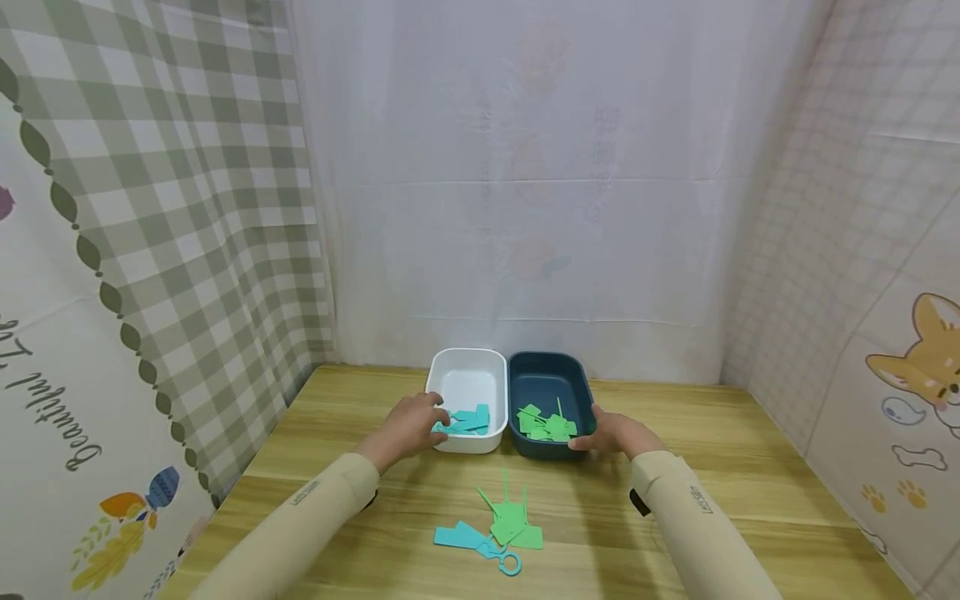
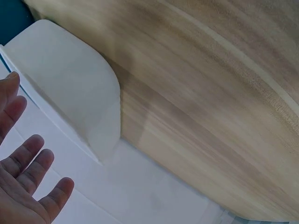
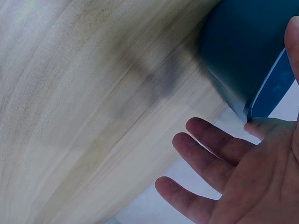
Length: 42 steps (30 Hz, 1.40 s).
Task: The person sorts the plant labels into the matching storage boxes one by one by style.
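Observation:
A white box, with several flat turquoise pieces inside, stands in the head view's middle. Against its right side is a dark blue box holding several flat green pieces. My left hand is at the white box's front left rim, its fingers spread and apart in the left wrist view. At the right side of the dark blue box is my right hand. Its fingers are extended, and one fingertip meets the box's rim; whether it presses there I cannot tell.
On the wooden table in front of the boxes lie loose green pieces, some with thin stems. Turquoise pieces, one ending in a ring, partly overlap them. A pale cloth hangs behind the boxes, with patterned cloths at both sides.

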Tool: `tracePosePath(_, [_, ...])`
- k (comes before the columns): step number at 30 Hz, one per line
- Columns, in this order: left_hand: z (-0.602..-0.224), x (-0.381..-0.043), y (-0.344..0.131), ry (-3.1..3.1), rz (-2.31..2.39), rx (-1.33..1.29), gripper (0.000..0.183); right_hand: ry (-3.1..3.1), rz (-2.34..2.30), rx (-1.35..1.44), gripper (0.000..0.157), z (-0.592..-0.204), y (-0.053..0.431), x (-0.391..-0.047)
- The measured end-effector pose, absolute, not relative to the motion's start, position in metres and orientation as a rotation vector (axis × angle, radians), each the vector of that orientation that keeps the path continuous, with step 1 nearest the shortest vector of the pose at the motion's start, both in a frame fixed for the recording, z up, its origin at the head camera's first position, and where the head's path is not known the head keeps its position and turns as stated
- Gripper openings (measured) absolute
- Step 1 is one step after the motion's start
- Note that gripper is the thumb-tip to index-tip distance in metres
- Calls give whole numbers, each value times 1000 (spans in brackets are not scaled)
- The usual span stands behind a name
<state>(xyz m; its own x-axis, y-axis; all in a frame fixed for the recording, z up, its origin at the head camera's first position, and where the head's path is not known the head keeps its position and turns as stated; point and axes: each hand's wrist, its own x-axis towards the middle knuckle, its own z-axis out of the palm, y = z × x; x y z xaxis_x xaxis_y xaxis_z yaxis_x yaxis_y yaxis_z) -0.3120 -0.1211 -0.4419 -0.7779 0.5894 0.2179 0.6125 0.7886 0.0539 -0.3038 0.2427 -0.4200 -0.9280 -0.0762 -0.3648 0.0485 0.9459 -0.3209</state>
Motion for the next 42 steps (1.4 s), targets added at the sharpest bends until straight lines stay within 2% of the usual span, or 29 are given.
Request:
tracePosePath(16, [-443, -292, -105, -2718, -94, -1144, 30, 2713, -437, -38, 103, -418, 241, -304])
tracePosePath(23, [-449, -284, -97, -2685, -52, -1206, 29, 2715, -444, -37, 106, -419, 242, -305])
tracePosePath(42, [-462, -275, -87, -2635, 20, -1285, 27, 2831, -462, -215, 98, -426, 245, -313])
